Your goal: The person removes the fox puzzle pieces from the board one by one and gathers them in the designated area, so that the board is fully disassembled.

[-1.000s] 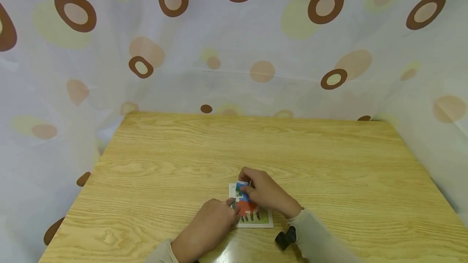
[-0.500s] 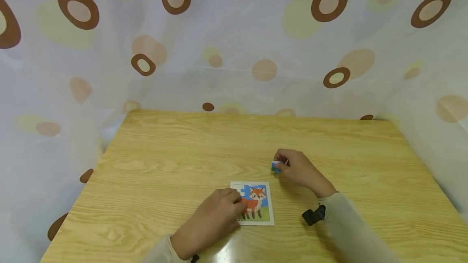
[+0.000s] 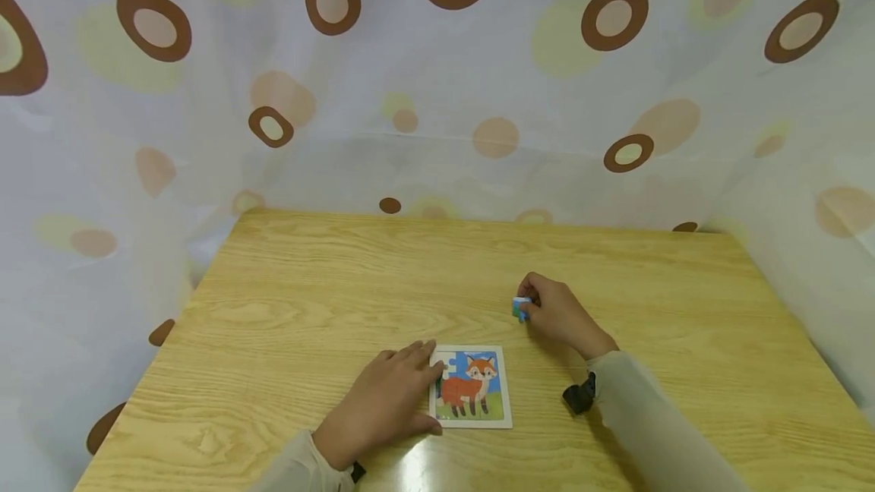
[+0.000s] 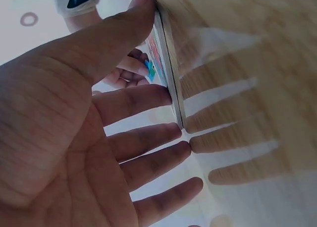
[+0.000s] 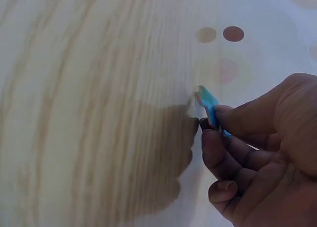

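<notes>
A small fox jigsaw puzzle lies on the wooden table in a white frame. White backing shows in a gap at its upper left. My left hand rests at the frame's left side, thumb near the lower corner; in the left wrist view its fingers are spread and fairly straight, by the frame's edge. Beyond the puzzle's upper right corner, my right hand pinches a blue and green puzzle piece between thumb and fingers. The right wrist view shows that piece tilted, edge toward the camera.
The wooden table extends around the puzzle on all sides. A white curtain with brown and beige spots hangs behind it and at both sides. A black strap piece sits at the right wrist.
My right hand has lifted the piece from over the puzzle and carried it to the upper right, then turned it slightly. My left hand has shifted off the picture to the frame's left edge, fingers straightening.
</notes>
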Available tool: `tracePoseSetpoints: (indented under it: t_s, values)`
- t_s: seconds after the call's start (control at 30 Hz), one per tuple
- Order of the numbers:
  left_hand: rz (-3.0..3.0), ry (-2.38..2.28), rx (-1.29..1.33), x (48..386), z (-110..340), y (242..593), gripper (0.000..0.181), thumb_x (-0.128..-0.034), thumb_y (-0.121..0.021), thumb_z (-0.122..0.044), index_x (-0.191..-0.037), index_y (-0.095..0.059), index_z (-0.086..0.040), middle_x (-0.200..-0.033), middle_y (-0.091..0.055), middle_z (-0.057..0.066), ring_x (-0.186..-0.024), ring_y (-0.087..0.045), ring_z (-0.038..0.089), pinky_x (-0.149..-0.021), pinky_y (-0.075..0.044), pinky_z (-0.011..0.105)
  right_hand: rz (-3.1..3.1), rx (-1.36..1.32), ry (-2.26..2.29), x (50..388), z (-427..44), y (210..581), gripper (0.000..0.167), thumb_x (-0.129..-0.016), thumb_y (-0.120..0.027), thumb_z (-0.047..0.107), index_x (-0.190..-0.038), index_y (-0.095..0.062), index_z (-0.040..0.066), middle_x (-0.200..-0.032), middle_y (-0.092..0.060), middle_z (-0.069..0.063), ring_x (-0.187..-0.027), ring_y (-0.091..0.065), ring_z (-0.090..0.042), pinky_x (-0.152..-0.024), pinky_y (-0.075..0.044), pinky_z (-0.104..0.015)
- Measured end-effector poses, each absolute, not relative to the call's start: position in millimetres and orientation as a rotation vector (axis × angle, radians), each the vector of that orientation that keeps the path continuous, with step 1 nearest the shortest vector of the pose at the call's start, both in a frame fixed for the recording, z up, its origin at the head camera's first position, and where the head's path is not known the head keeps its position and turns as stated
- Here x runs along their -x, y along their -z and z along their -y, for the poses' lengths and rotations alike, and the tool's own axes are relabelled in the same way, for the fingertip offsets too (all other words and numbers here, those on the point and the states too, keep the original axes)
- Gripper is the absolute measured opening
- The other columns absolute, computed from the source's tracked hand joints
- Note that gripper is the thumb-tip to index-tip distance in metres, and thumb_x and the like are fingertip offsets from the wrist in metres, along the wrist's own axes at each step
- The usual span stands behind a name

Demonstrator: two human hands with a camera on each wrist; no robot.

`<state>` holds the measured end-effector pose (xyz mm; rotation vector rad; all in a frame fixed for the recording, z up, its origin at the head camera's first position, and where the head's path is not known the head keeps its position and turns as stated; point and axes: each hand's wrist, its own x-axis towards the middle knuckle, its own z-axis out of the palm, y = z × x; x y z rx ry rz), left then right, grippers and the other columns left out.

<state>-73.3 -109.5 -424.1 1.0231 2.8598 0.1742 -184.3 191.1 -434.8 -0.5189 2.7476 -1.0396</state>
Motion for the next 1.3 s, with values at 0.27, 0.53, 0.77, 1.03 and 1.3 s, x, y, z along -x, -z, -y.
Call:
tracePoseSetpoints:
  t_s: [0.27, 0.53, 0.77, 1.03, 1.3]
  values:
    - [-2.823, -0.308, -0.905, 80, 124, 416, 0.078, -0.0732, -0.09, -0.053, -0.134, -0.069, -0.009, -0.152, -0.052, 0.018, -0.136, -0.052, 0.035, -0.098, -0.052, 0.057, -2.832, 0.528, 0.962, 194, -192, 442, 0.007, -0.097, -0.065, -0.004, -0.102, -0.061, -0.001, -0.099, -0.059, -0.016, -0.084, -0.059, -0.025, -0.073, -0.053, -0.038]
    - [-2.798, -0.383, -0.878, 82, 128, 417, 0.077, -0.0717, -0.091, -0.05, -0.135, -0.07, -0.011, -0.152, -0.053, 0.015, -0.137, -0.052, 0.035, -0.097, -0.052, 0.062, -2.837, 0.512, 0.946, 192, -193, 441, 0.007, -0.097, -0.068, -0.001, -0.103, -0.063, -0.002, -0.099, -0.056, -0.017, -0.084, -0.056, -0.026, -0.073, -0.051, -0.04]
    - [-2.803, -0.397, -0.882, 82, 129, 418, 0.076, -0.0703, -0.093, -0.05, -0.132, -0.071, -0.012, -0.151, -0.055, 0.015, -0.136, -0.054, 0.034, -0.095, -0.052, 0.062, -2.886, 0.408, 0.962, 181, -187, 432, 0.017, -0.1, -0.065, 0.005, -0.113, -0.061, -0.006, -0.11, -0.056, -0.023, -0.093, -0.059, -0.034, -0.078, -0.054, -0.048]
    - [-2.813, -0.4, -0.885, 82, 129, 418, 0.076, -0.0693, -0.093, -0.049, -0.131, -0.071, -0.012, -0.15, -0.055, 0.015, -0.136, -0.054, 0.034, -0.095, -0.052, 0.063, -2.768, 0.541, 0.991, 160, -146, 421, 0.011, -0.101, -0.067, 0.011, -0.107, -0.064, 0.002, -0.084, -0.06, -0.006, -0.066, -0.052, -0.019, -0.061, -0.046, -0.036]
    - [-2.835, -0.383, -0.9, 83, 129, 419, 0.076, -0.0682, -0.093, -0.051, -0.13, -0.072, -0.011, -0.148, -0.057, 0.015, -0.134, -0.056, 0.034, -0.093, -0.054, 0.061, -2.554, 0.738, 1.02, 142, -108, 425, 0.008, -0.099, -0.07, 0.011, -0.102, -0.067, 0.004, -0.075, -0.06, 0.002, -0.057, -0.053, -0.009, -0.053, -0.045, -0.026]
